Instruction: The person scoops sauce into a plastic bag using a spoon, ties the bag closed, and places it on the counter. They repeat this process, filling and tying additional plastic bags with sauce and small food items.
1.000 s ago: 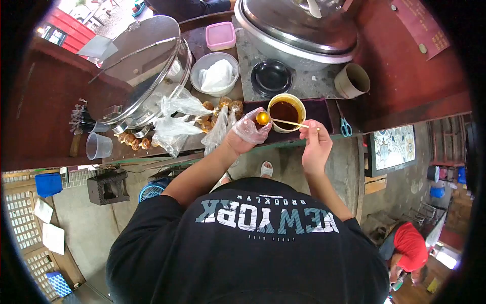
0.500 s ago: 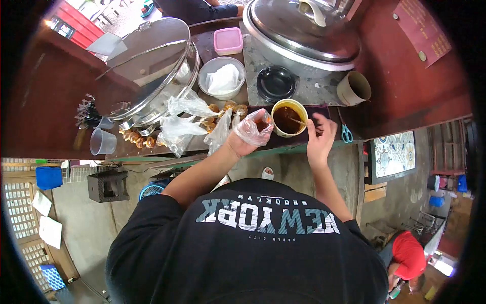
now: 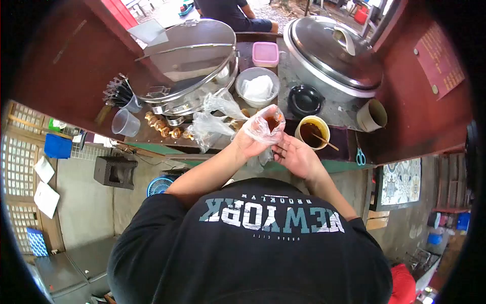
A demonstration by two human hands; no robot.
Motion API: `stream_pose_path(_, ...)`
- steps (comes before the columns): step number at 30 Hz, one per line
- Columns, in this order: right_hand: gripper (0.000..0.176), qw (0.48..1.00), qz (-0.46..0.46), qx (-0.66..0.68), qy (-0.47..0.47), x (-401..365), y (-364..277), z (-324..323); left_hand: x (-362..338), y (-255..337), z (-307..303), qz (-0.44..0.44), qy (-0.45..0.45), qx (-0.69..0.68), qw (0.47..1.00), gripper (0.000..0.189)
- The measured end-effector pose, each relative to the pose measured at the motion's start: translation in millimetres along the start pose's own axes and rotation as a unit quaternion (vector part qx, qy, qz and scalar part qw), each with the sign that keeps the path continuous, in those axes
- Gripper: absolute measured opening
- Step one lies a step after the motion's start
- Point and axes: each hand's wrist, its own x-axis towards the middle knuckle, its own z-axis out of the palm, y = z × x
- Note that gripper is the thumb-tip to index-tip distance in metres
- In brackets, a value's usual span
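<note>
A clear plastic bag (image 3: 272,124) with reddish-brown sauce inside is wrapped over the fingers of my left hand (image 3: 253,141), which holds it. Just below and right of the bag, my right hand (image 3: 298,158) has its fingertips at the bag's lower edge; whether they grip it is unclear. Close by on the right stands a yellow-rimmed tub (image 3: 306,137) of dark sauce, with a wooden stick (image 3: 326,143) leaning in it. To the left lie more plastic bags (image 3: 209,126) and skewered brown balls (image 3: 163,127).
A large lidded pot (image 3: 334,61), black bowl (image 3: 305,100), brown cup (image 3: 372,115) and blue scissors (image 3: 360,156) are at right. Further left are a white-lined bowl (image 3: 257,87), pink-lidded box (image 3: 265,53), round steel-framed cover (image 3: 192,50) and plastic cup (image 3: 125,123). A person (image 3: 230,14) sits beyond the counter.
My right hand has moved left from beside the tub to the bag on my left hand. The stick now leans to the tub's lower right. The view has shifted, moving the counter items rightward.
</note>
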Motion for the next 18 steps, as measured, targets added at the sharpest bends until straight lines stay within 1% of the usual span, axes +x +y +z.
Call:
stream_pose_path(3, 0.024, 1.000, 0.009, -0.014, 0.003, 4, -6, 13, -13, 12, 0, -0.003, -0.004, 0.019, 1.000, 0.024)
stream_pose_path(4, 0.022, 1.000, 0.001, -0.003, 0.004, 4, -8, 22, -16, 15, -9, 0.005, -0.011, 0.050, 0.999, 0.034)
stream_pose_path(7, 0.022, 0.999, -0.021, -0.028, -0.001, 15, -12, 28, -24, 32, -28, -0.023, -0.034, 0.124, 0.991, 0.048)
stream_pose_path(8, 0.021, 0.999, -0.016, -0.028, 0.043, 19, -13, 33, -26, 38, -34, -0.027, 0.014, 0.186, 0.982, 0.059)
stream_pose_path(11, 0.019, 0.999, -0.025, -0.038, 0.019, 30, -12, 39, -34, 51, -34, -0.046, -0.022, 0.222, 0.974, 0.060)
stream_pose_path(12, 0.016, 0.998, -0.028, -0.055, 0.012, 33, -13, 42, -37, 56, -36, -0.050, 0.008, 0.243, 0.969, 0.065)
stream_pose_path(15, 0.016, 0.995, -0.078, -0.055, -0.005, 34, -23, 55, -45, 68, -41, -0.006, 0.075, 0.383, 0.921, 0.067)
stream_pose_path(16, 0.016, 0.995, -0.078, -0.060, -0.001, 31, -29, 63, -45, 75, -40, -0.058, 0.112, 0.467, 0.875, 0.073)
stream_pose_path(17, 0.017, 0.994, -0.080, -0.065, -0.018, 32, -32, 65, -44, 75, -39, -0.021, 0.084, 0.525, 0.847, 0.075)
stream_pose_path(18, 0.017, 0.994, -0.083, -0.070, -0.035, 33, -35, 67, -45, 75, -24, 0.015, 0.056, 0.579, 0.813, 0.078)
